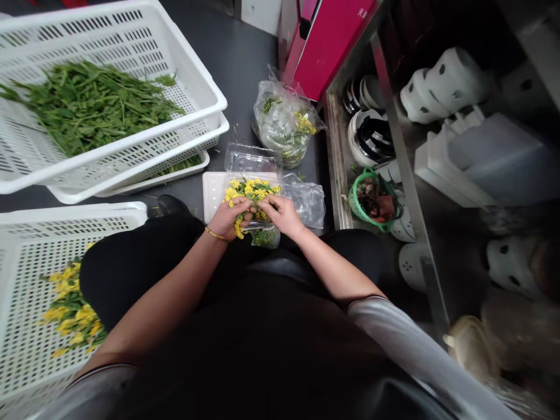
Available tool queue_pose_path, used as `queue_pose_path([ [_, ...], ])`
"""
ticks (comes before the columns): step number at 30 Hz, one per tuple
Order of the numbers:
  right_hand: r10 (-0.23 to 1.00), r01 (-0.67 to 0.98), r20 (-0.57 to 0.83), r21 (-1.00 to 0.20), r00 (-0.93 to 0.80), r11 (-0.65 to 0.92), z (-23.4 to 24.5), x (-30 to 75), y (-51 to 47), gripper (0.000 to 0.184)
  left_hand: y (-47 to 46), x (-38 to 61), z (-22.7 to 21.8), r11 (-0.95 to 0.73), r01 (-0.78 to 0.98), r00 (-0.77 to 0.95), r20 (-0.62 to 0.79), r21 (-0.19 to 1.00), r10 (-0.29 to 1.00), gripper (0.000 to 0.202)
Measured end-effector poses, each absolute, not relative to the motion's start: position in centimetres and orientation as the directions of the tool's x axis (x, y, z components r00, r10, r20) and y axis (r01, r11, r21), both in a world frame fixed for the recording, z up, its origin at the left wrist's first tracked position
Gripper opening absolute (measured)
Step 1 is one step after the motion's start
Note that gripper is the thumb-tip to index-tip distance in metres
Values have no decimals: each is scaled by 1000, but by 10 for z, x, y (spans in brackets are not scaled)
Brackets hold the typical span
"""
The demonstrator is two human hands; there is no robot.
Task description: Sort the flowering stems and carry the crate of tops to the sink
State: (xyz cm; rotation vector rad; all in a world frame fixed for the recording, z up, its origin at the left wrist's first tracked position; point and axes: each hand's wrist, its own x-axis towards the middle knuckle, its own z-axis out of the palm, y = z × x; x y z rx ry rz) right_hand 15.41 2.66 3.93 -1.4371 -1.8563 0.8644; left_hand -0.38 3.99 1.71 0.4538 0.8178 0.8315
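My left hand [230,217] and my right hand [282,214] meet over a clear plastic box [255,158] that holds a heap of yellow flowers [251,189]. Both hands are closed, their fingers pinching flowers and green stems at the box's near edge. A thin gold bangle sits on my left wrist. The box rests on a small white tray [212,195] on the dark floor, just past my knees.
A white crate [131,41] of green stems stands at the upper left, stacked on others. Another white crate [26,233] at the lower left holds yellow flowers. Plastic bags [284,119] of trimmings lie beyond the box. A metal shelf [394,146] with shoes and a green basket [374,201] runs along the right.
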Motion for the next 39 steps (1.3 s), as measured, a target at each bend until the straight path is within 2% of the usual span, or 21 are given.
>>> queue_pose_path([
  [3, 932, 614, 261, -701, -253, 363, 47, 144, 25, 34, 39, -5, 24, 660, -534, 509, -421, 529, 750, 32],
  [5, 905, 636, 279, -645, -320, 424, 54, 148, 25, 35, 40, -8, 27, 661, -568, 525, -403, 490, 750, 29],
  [7, 892, 637, 172, -645, -418, 423, 61, 162, 24, 36, 43, -15, 30, 635, -606, 508, -381, 479, 772, 23],
  [9, 821, 661, -94, -647, -563, 380, 64, 181, 26, 35, 45, -22, 31, 592, -639, 489, -336, 491, 805, 17],
  [11, 724, 765, -367, -547, -584, 339, 60, 195, 30, 33, 48, -28, 31, 560, -656, 490, -279, 507, 826, 17],
  [12, 730, 832, -438, -449, -524, 327, 55, 198, 34, 31, 48, -29, 30, 555, -651, 494, -266, 519, 828, 18],
  [14, 827, 928, -425, -231, -367, 293, 38, 195, 44, 29, 48, -29, 28, 559, -622, 484, -292, 548, 825, 21],
  [16, 874, 951, -376, -89, -307, 296, 17, 184, 56, 32, 49, -27, 25, 568, -587, 447, -354, 577, 822, 22],
  [20, 807, 918, -486, 21, -337, 396, -13, 165, 78, 35, 50, -25, 19, 577, -502, 395, -422, 645, 816, 26],
  [23, 791, 908, -498, 18, -355, 418, -11, 167, 85, 31, 52, -23, 13, 568, -391, 369, -442, 724, 818, 27],
  [28, 835, 918, -385, -115, -393, 379, 30, 173, 73, 23, 52, -13, 5, 538, -78, 237, -509, 839, 828, 25],
  [32, 863, 915, -310, -200, -398, 350, 59, 166, 58, 21, 48, -7, 5, 391, 143, 250, -415, 909, 875, 24],
  [35, 865, 888, -257, -289, -431, 357, 63, 165, 57, 18, 46, -6, 5, 292, 186, 227, -330, 938, 916, 22],
  [39, 877, 832, -169, -437, -449, 342, 59, 168, 60, 14, 46, -6, 4, 253, 167, 203, -285, 953, 937, 20],
])
